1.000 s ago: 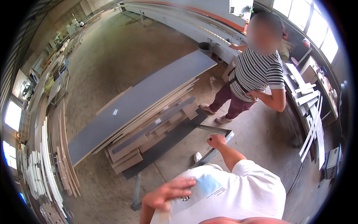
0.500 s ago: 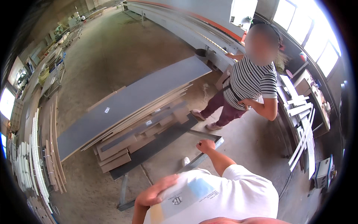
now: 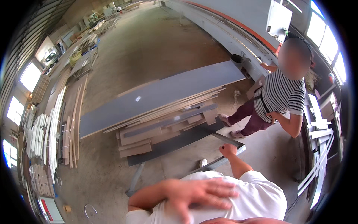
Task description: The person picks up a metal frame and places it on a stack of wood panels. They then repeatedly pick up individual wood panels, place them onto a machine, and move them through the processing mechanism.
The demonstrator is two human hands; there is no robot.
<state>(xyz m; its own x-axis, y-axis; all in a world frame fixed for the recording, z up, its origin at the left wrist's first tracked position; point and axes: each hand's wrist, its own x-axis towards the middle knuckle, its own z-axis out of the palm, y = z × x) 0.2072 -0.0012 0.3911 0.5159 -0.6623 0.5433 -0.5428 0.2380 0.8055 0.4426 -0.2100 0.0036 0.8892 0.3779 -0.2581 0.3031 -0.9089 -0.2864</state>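
My left hand lies across the front of my white shirt, its fingers spread and slightly blurred, holding nothing. Out ahead on the right, my right hand is curled into a loose fist, with nothing seen in it. That fist is above the corner of a grey metal frame; whether they touch I cannot tell. On the frame rests a dark board bearing stacked brown panels. Beyond it a long grey panel tops a pile of boards, with a small white label on it.
A person in a striped shirt stands at the right, one hand on a long white machine. Pale strips lean on the far right. Boards and white strips lie along the left. A black bucket stands by the machine.
My left hand has moved from the shirt's left side to across its middle, fingers spreading. The view has shifted, so the scene sits farther right. My right hand keeps its loose fist.
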